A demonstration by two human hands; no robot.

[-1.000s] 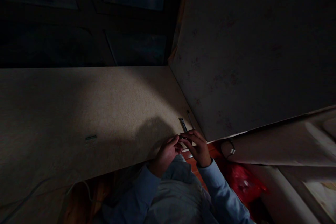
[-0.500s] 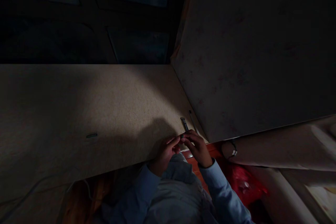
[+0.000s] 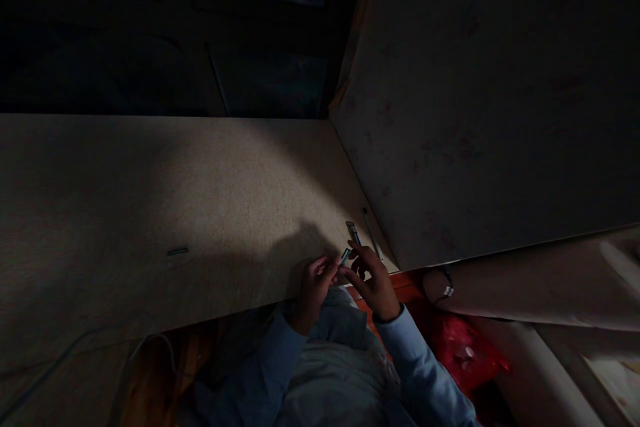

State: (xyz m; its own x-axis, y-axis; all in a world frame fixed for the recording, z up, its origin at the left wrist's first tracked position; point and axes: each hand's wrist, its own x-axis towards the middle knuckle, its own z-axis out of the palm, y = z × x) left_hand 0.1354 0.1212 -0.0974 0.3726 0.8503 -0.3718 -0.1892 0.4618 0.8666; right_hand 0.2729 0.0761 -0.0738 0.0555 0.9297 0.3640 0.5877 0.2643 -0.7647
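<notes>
Left hand [image 3: 316,288] had fingers clamped on teal strip [image 3: 345,257], not yet set down; right hand [image 3: 374,280] beside it, fingers parted. Dark strip [image 3: 177,251] lay loose, well left of fingers.

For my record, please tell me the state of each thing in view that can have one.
Slim teal-and-dark piece, tilted
Left hand, closed on this piece
Right hand, thumb and forefinger parted
Small dark narrow bar, lying on the pale table
Slim metallic object, lying there, partly hidden
Thin pale dark-tipped stick, lying there
Thin grey cable, loosely curved
Red plastic bag, crumpled
</notes>
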